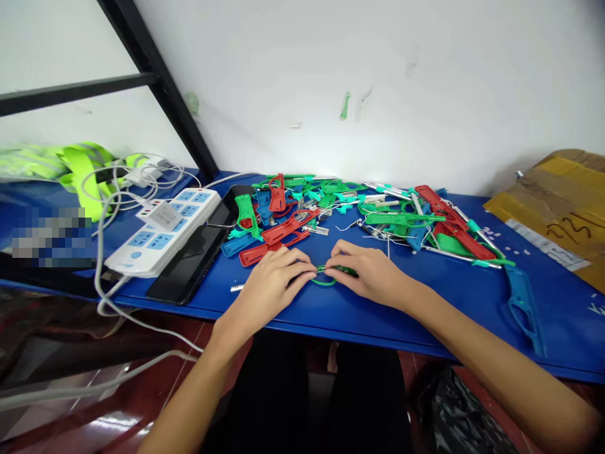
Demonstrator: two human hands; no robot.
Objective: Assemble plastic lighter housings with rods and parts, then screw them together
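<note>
Both of my hands rest on the blue table [331, 309] near its front edge. My left hand [274, 277] and my right hand [366, 271] pinch the two ends of a small green plastic part [326, 276] between them, fingers closed on it. Its looped lower edge shows between the fingertips; the remainder is hidden under my fingers. Just behind my hands lies a heap of red, green and blue plastic handle-shaped parts [340, 211] mixed with thin metal rods.
A white power strip [165, 230] with cables and a black tablet [193, 261] lie at the left. One blue plastic part [522, 306] lies apart at the right. A cardboard box [558, 211] stands at the far right. A black metal frame [155, 82] leans against the wall.
</note>
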